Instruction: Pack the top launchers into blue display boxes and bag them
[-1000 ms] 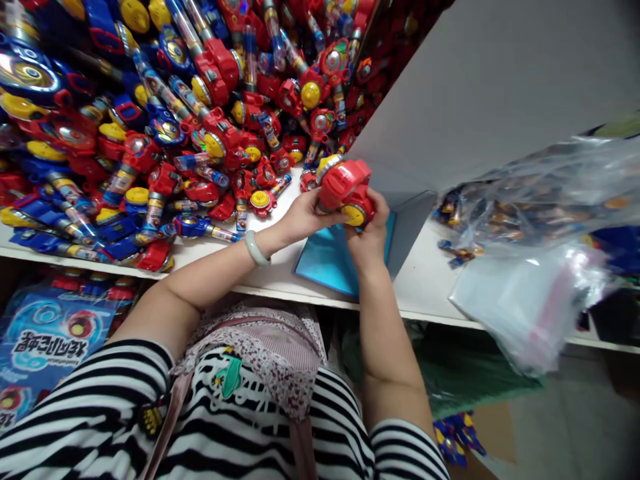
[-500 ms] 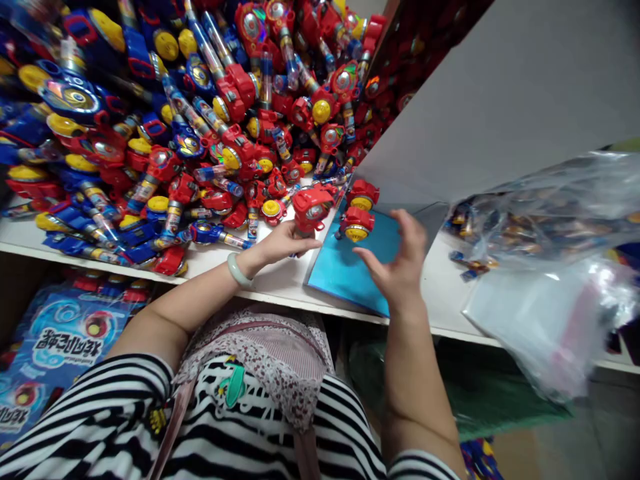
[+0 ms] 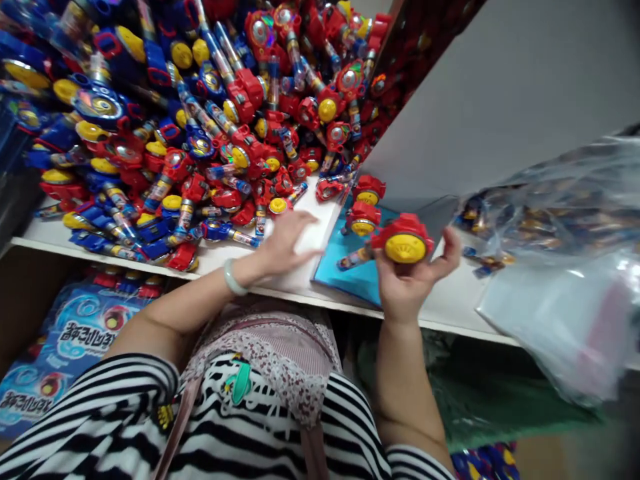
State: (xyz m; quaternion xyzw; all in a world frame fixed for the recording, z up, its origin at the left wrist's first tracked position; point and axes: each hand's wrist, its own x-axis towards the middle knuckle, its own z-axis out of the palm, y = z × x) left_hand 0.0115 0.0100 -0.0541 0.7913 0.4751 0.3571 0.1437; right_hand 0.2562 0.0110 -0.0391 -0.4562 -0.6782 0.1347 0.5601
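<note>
My right hand (image 3: 407, 280) grips a red toy launcher with a yellow disc (image 3: 403, 241), held just above the right edge of a blue sheet (image 3: 353, 277) on the white table (image 3: 280, 283). Two more red launchers (image 3: 365, 205) lie at the far end of that sheet. My left hand (image 3: 283, 243) rests on the white table beside the sheet's left edge, fingers loosely spread, nothing visible in it. It lies just below a big pile of red and blue toy launchers (image 3: 200, 113).
A grey board (image 3: 500, 87) stands tilted at the right. Clear plastic bags (image 3: 560, 267) with small parts lie on the table's right end. Under the table at left sits a blue printed package (image 3: 65, 347). I wear a striped top and a bracelet.
My left hand has passed a red launcher away and now lies empty on the table. My right hand, open half a second ago, now holds a red launcher over the blue sheet.
</note>
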